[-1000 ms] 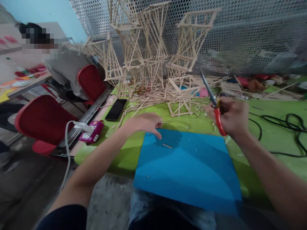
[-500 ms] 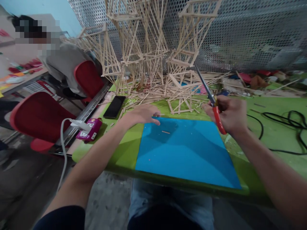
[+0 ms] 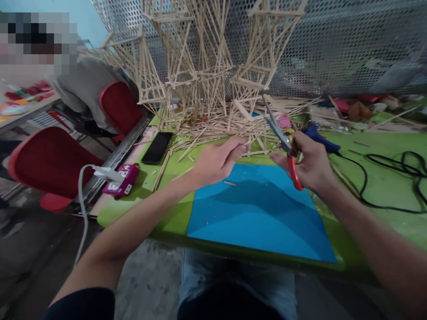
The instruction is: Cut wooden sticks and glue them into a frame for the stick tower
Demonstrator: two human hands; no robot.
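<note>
My right hand (image 3: 312, 162) grips a pair of scissors (image 3: 283, 140) with a red handle, its blades pointing up and away toward the wooden sticks. Over the far left part of a blue sheet (image 3: 260, 218), my left hand (image 3: 220, 162) has its fingers drawn together. Its fingertips meet at the left side of a small wooden stick frame (image 3: 258, 153); what is between them, if anything, is hidden. A short bit of stick (image 3: 230, 183) lies on the sheet. Behind the right hand is a blue glue gun (image 3: 322, 138) with a black cord.
Tall stick structures (image 3: 213, 49) stand at the back before a perforated metal panel (image 3: 350, 49). Loose sticks (image 3: 220, 124) are piled below them. Left on the green table are a phone (image 3: 157, 147) and a purple power block (image 3: 123, 180). A person (image 3: 83, 84) sits beyond red chairs (image 3: 50, 164).
My left hand has moved right and away, to the small frame, and its fingers have closed together. The scissors and right hand have shifted slightly left, bringing the glue gun into view.
</note>
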